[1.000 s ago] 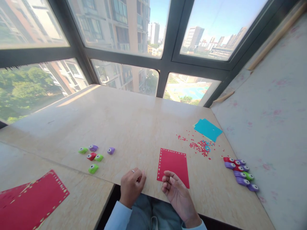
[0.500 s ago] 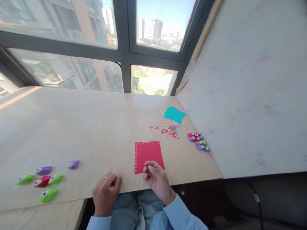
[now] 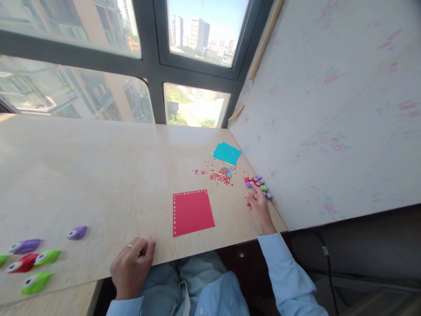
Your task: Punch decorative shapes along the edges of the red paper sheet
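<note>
left hand (image 3: 131, 263) sits curled loosely at the near table (image 3: 98, 175) edge, gripping nothing. just beyond it lies the red card (image 3: 192, 212), flat, holes punched along its left and top edges; the right and bottom edges look plain, so the border seems half done. out to the right, the right hand (image 3: 259, 206) has its fingers half open at the cluster of little punches (image 3: 258, 184) by the wall, touching the nearest, nothing lifted yet. farther on, red scraps (image 3: 222, 175), then blue paper (image 3: 226, 153).
</note>
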{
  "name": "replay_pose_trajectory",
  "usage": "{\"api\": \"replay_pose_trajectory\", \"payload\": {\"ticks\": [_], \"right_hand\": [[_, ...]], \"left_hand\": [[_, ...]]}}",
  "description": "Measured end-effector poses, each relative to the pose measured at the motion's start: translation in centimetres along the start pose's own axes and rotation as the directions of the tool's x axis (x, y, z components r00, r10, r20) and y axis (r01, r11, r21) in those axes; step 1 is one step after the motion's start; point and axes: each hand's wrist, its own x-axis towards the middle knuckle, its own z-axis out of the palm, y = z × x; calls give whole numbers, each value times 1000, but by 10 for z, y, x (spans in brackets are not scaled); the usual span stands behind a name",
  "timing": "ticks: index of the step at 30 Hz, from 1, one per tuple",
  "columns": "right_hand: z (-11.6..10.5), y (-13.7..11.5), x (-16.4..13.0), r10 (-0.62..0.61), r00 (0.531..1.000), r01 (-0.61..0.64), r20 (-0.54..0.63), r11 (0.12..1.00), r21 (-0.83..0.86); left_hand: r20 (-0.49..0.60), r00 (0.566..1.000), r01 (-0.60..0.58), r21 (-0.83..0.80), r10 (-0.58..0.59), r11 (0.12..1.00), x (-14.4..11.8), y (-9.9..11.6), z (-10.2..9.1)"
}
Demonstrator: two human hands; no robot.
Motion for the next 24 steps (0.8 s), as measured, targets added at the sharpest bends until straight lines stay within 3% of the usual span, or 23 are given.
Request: {"api": "replay_pose_trajectory", "payload": {"ticks": [2, 4, 7, 12, 17, 20, 24], "right_hand": [[-8, 6, 18, -61, 998, 64, 20, 954, -292], [-10, 9, 31, -75, 994, 103, 73, 842, -530], [-8, 8, 40, -50, 992, 116, 112, 685, -719], [-6, 3, 38, -120, 984, 176, 129, 661, -729], [-11, 4, 43, -162, 987, 119, 13, 662, -740], [-12, 6, 50, -145, 989, 125, 40, 643, -755], [-10, 2, 47, -189, 979, 192, 80, 703, -685]], "left_hand": [[-3, 1000, -8, -7, 8, 1000, 0, 0, 0], [-9, 1000, -23, -21, 23, 1000, 1, 0, -1], [-19, 999, -37, -30, 37, 999, 2, 0, -1], [-31, 999, -42, -29, 41, 999, 2, 0, -2], [-23, 998, -57, -43, 56, 997, 0, -2, -1], [-16, 998, -67, -36, 66, 997, -1, -1, -1], [-9, 998, -61, -39, 61, 997, 0, 1, -2]]}}
